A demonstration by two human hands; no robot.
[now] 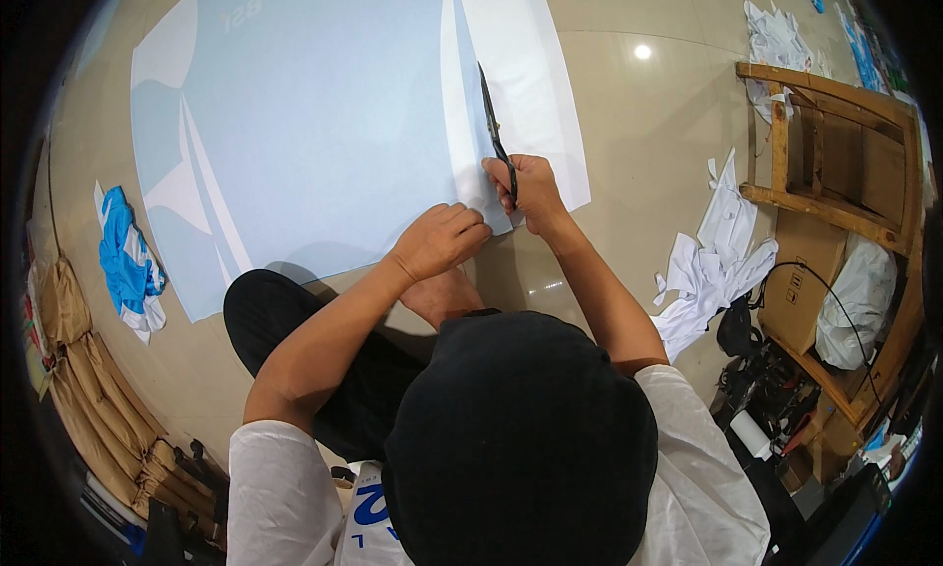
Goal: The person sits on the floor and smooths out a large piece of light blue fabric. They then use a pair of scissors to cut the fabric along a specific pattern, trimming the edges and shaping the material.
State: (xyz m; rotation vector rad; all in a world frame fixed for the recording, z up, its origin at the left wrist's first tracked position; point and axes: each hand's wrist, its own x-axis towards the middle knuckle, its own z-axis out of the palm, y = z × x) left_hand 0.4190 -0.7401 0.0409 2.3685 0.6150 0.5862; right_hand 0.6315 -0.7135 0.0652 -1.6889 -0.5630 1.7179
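Observation:
A large thin sheet point(324, 124), pale blue with white shapes, lies spread on the floor. My right hand point(535, 193) grips a pair of black-handled scissors point(489, 114). Their long blades point away from me over the sheet's right part, beside a narrow white strip, and look nearly closed together. My left hand point(447, 240) rests at the near edge of the sheet with its fingers curled on the border, left of the scissors. Its fingertips are partly hidden. A bare foot point(442, 293) shows just below that hand.
Glossy tiles point(629, 105) form the floor. A crumpled blue and white cloth point(128, 257) lies left; white scraps point(722, 242) lie right. Beyond those scraps stand a wooden frame point(835, 198), a cardboard box point(801, 281) and a white plastic bag point(857, 306). Brown bundles point(98, 409) line the left.

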